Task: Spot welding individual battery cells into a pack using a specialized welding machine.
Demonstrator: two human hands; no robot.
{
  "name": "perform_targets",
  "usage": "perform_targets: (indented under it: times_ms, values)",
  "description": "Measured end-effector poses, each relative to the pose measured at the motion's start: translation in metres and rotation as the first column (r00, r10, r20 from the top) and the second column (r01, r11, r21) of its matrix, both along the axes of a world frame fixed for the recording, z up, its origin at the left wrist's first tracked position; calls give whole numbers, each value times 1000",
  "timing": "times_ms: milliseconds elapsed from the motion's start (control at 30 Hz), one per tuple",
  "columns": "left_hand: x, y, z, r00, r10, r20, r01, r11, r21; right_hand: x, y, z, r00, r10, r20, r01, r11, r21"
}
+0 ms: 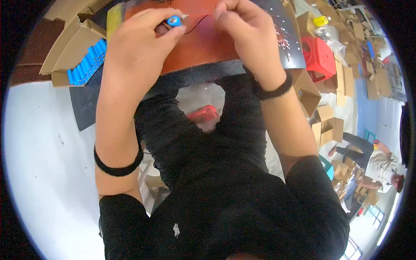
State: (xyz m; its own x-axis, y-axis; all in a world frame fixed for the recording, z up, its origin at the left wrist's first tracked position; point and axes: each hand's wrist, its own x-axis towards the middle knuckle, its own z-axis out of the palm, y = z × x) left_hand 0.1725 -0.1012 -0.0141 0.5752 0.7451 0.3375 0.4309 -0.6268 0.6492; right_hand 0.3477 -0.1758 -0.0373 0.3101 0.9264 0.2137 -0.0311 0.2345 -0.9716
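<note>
A small blue cylindrical battery cell (174, 21) is gripped between the thumb and fingers of my left hand (135, 47), its round end turned toward me. From the cell a thin black wire (200, 22) curves across to my right hand (253, 37), and a red wire (198, 15) runs beside it. The right thumb and forefinger are pinched together at the far end of these wires; the exact grip is too small to make out. Both hands are over the reddish-brown tabletop (190, 54), close to the upper edge of the view.
Left of my left hand, a cardboard box (60, 79) holds several blue cells (88, 64). Loose red wires with white ends (284, 38) lie right of my right hand. Beyond the table stand a red plastic stool (318, 60) and cardboard boxes (327, 123). Another person (377, 160) is far right.
</note>
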Motion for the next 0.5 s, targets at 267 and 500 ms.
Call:
perform_targets:
  times_ms: [267,500]
  values:
    - [7,23,-31,998,-54,-10,52,990,-130,11,30,-15,996,27,-85,-34,995,-89]
    - [8,26,-36,999,24,21,-24,999,-24,10,47,-22,983,152,-106,-128,971,201]
